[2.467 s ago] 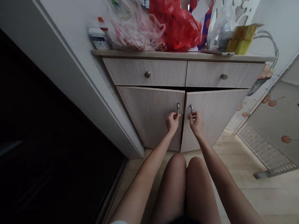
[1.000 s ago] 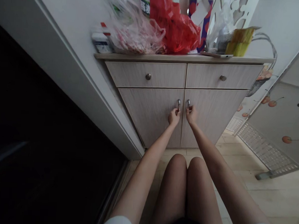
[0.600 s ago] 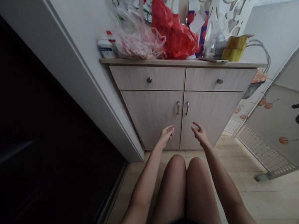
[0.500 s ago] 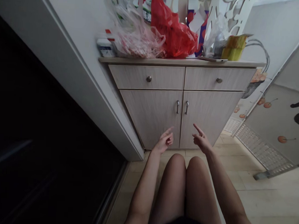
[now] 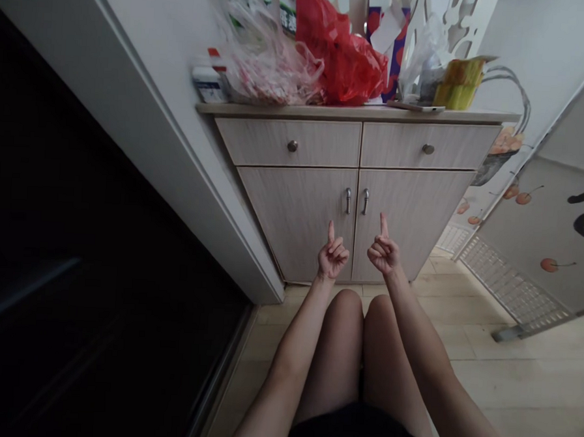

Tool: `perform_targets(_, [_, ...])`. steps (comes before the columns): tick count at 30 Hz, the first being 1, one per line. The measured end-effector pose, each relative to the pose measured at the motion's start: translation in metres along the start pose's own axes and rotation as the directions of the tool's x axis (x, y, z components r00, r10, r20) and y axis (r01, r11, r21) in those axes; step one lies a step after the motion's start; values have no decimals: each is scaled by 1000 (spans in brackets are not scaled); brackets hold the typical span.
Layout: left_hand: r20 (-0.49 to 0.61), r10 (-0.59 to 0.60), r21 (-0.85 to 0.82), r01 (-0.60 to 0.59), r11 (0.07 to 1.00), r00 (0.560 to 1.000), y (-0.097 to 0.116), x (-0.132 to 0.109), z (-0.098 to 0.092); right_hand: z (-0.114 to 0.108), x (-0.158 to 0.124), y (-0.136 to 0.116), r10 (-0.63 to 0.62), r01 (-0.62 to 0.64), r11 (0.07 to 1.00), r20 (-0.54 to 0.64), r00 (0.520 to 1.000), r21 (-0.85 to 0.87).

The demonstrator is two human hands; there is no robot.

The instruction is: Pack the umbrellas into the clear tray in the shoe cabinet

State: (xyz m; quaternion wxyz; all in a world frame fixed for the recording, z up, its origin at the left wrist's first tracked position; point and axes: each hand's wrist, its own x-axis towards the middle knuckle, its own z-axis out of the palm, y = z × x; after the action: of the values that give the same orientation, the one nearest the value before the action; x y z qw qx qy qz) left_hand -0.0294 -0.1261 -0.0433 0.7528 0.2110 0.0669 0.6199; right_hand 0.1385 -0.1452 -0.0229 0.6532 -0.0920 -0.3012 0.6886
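My left hand (image 5: 333,254) is held in the air in front of the cabinet's left door (image 5: 292,212). Its index finger points up and the other fingers are curled in, with nothing in them. Level with it, my right hand (image 5: 384,251) makes the same shape before the right door (image 5: 414,218), also holding nothing. The two hands are a short way apart. Just above the fingertips are two metal door handles, a left one (image 5: 348,200) and a right one (image 5: 366,201); neither hand appears to touch them.
On the cabinet top (image 5: 337,112) lie a red plastic bag (image 5: 349,65), a clear bag (image 5: 275,67), a white bottle (image 5: 209,85), a yellow package (image 5: 458,84) and a flat phone-like item (image 5: 415,107). A folding screen (image 5: 530,244) stands at right, a dark doorway (image 5: 98,267) at left.
Both index fingers have turned from slanting to pointing more upright, and the hands have risen. My left hand has moved right, my right hand slightly left. The view has tilted down slightly.
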Motion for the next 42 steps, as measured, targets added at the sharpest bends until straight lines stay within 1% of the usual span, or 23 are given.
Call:
perform_targets(5, [19, -42, 31, 41, 999, 999, -4, 5, 4, -6, 6, 6, -17, 13, 998, 71, 997, 62])
perform_targets(9, [44, -47, 30, 46, 999, 998, -4, 5, 2, -12, 8, 7, -23, 22, 1000, 72, 997, 6])
perform_targets(12, [12, -53, 84, 52, 995, 999, -4, 7, -1, -16, 9, 7, -29, 32, 993, 28, 999, -112])
perform_targets(14, [-2, -62, 154, 61, 986, 998, -4, 13, -3, -20, 14, 7, -32, 30, 973, -5, 999, -230])
perform_targets(16, [-9, -70, 281, 69, 957, 998, -2, 27, -3, -25, 24, 7, -60, 28, 917, -69, 996, -398])
perform_targets(17, [-20, -57, 375, 60, 925, 998, -1, 37, -3, -28, 31, 7, -104, 32, 861, -114, 988, -507])
perform_targets(18, [-35, -24, 490, 38, 871, 999, 1, 49, -3, -31, 41, 7, -175, 40, 777, -155, 972, -628])
perform_targets(19, [-49, 35, 616, 2, 788, 998, 2, 62, -2, -34, 51, 7, -269, 50, 658, -173, 947, -752])
perform_targets(20, [-52, 117, 740, -41, 671, 992, 3, 75, 0, -37, 63, 8, -372, 60, 508, -156, 915, -859])
perform_targets(21, [-36, 209, 847, -81, 525, 977, 4, 89, 1, -40, 76, 8, -465, 67, 344, -108, 879, -937])
perform_targets(22, [-8, 295, 924, -105, 367, 955, 3, 102, 4, -43, 89, 8, -533, 68, 191, -46, 845, -979])
perform_targets(23, [25, 361, 969, -111, 220, 932, 2, 114, 6, -45, 102, 9, -574, 62, 72, 10, 819, -995])
perform_targets(24, [49, 401, 990, -99, 104, 915, 0, 124, 9, -47, 114, 10, -589, 55, -3, 46, 807, -998])
perform_targets(25, [60, 412, 997, -78, 26, 909, -3, 133, 12, -49, 125, 11, -581, 47, -34, 58, 812, -998])
perform_targets(26, [57, 398, 998, -53, -21, 915, -6, 139, 14, -51, 135, 12, -555, 38, -31, 49, 831, -999])
perform_targets(28, [28, 334, 998, -9, -58, 942, -12, 146, 17, -54, 148, 14, -474, 16, 16, 7, 880, -1000])
perform_targets(29, [18, 304, 998, 3, -69, 953, -14, 146, 18, -56, 151, 15, -439, 7, 41, -11, 899, -999])
perform_targets(31, [12, 281, 996, 13, -86, 960, -16, 141, 16, -59, 149, 16, -409, 19, 80, -15, 912, -997])
perform_targets(34, [37, 302, 995, -7, -100, 953, -16, 122, 10, -62, 128, 17, -442, 132, 109, 71, 894, -985])
perform_targets(36, [70, 326, 994, -36, -108, 943, -14, 103, 4, -62, 104, 16, -482, 202, 98, 131, 867, -974])
perform_targets(37, [91, 342, 993, -57, -107, 935, -12, 92, 1, -62, 90, 14, -496, 218, 85, 148, 856, -972])
perform_targets(39, [132, 391, 991, -106, -87, 911, -7, 67, -6, -59, 59, 7, -505, 212, 54, 156, 849, -976])
perform_targets(42, [194, 488, 980, -193, -54, 851, 5, 27, -17, -53, 12, -10, -518, 170, -33, 162, 840, -985])
